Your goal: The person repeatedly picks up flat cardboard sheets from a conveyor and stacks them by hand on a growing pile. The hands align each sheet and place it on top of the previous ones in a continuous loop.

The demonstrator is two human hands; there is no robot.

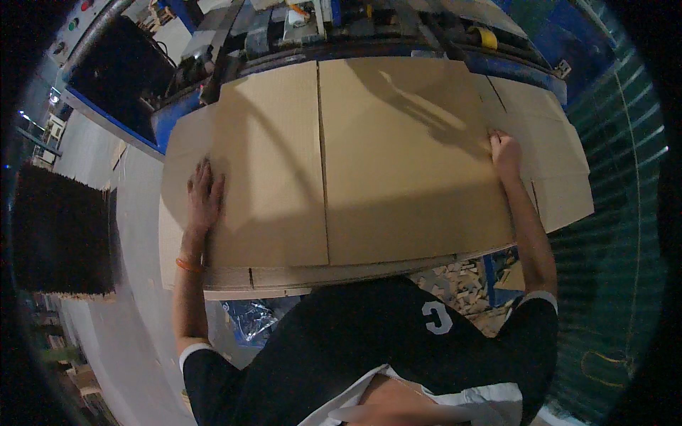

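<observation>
A large flat brown cardboard sheet with a dark slot running down it lies in front of me. Other cardboard sheets lie beneath it and stick out at both sides and along the near edge. My left hand rests at the sheet's left edge, its fingers stretched and slightly apart. At the right edge my right hand is closed, with curled fingers pinching the sheet's border; the fingertips are partly hidden. An orange band circles my left wrist.
A blue machine with dark rails and a yellow roll stands just beyond the sheets. Cardboard scraps and clear plastic film lie below the near edge. Left is a dark stack; right, a green corrugated surface.
</observation>
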